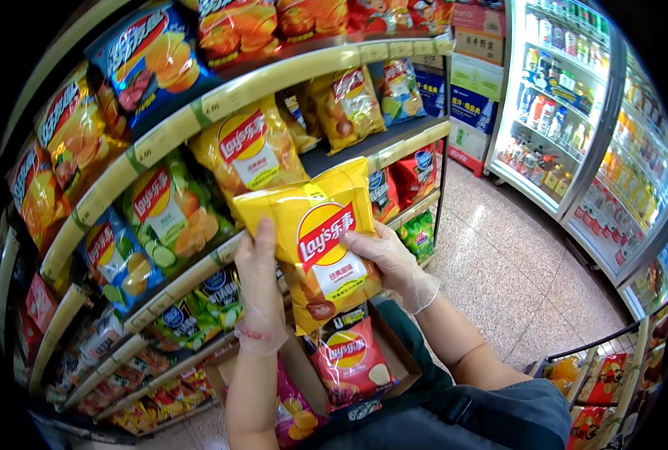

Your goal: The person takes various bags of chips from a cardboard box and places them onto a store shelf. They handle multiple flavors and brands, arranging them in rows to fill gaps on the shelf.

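Both of my hands wear clear plastic gloves and hold one yellow Lay's potato chip bag (311, 225) upright in front of the shelf. My left hand (261, 287) grips its left side, thumb on the front. On its right side is my right hand (387, 261), with the thumb pressed over the front. Behind the held bag, a similar yellow Lay's bag (255, 149) stands on the middle shelf. Below my hands, an open cardboard box (404, 365) holds a red Lay's bag (351, 360) and a magenta chip bag (294, 413), partly hidden by my left forearm.
Curved shelves with pale price rails (171, 132) carry many snack bags, including a green Lay's bag (168, 208) and a blue one (120, 259). Lit drink refrigerators (559, 101) line the right, beside stacked cartons (475, 84). Speckled floor tiles (497, 253) lie between. A lower rack (593, 371) stands at bottom right.
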Demonstrator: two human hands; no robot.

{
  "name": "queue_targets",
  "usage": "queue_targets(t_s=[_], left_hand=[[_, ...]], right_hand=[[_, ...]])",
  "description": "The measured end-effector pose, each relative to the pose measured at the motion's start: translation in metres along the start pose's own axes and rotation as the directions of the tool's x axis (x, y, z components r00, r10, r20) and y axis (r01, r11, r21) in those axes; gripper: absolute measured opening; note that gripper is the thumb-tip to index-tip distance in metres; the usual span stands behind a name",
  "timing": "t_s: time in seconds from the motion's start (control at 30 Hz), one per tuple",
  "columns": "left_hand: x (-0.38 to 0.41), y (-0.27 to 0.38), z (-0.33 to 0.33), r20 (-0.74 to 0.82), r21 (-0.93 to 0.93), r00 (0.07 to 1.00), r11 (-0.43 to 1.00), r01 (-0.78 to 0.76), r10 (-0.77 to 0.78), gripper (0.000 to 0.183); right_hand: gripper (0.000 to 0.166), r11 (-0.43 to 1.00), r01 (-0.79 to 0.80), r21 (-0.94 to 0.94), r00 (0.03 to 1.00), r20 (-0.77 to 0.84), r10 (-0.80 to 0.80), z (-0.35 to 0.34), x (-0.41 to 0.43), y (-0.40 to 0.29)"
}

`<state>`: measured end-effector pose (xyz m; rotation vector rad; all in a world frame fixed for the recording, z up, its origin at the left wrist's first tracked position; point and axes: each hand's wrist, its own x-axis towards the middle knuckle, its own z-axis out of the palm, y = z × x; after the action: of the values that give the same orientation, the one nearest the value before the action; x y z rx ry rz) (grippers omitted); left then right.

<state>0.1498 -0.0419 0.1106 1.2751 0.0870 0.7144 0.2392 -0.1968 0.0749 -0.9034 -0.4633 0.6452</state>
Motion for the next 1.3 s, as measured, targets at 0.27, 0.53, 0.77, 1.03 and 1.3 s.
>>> queue_targets(t_s=[0.27,0.53,0.77,1.03,1.3], left_hand=[[0.012,-0.052,0.029,0.264,0.148,0.956,0.974,-0.170,0.127,0.090],[0.013,-0.050,0.048,0.264,0.159,0.964,0.985,-0.072,0.028,0.074],[0.046,-0.047,0.058,0.272,0.030,0.956,0.993,-0.118,0.105,0.065],[0.068,-0.048,0.072,0.290,0.002,0.939,0.981,-0.195,0.186,0.074],[0.073,-0.068,0.063,0.330,0.410,0.885,0.794,-0.448,0.329,0.082]], right_hand=[[0.044,1.000,0.013,0.020,0.999,-0.051,-0.012,-0.032,0.020,-0.044],[0.043,0.996,0.080,0.039,0.992,-0.106,-0.075,-0.050,0.023,-0.045],[0.042,0.973,0.231,0.031,0.969,-0.101,-0.227,-0.040,0.028,-0.066],[0.037,0.976,0.198,-0.088,0.977,-0.066,-0.204,-0.057,0.068,-0.092],[0.038,0.934,0.339,-0.111,0.927,-0.132,-0.352,-0.065,0.124,-0.114]])
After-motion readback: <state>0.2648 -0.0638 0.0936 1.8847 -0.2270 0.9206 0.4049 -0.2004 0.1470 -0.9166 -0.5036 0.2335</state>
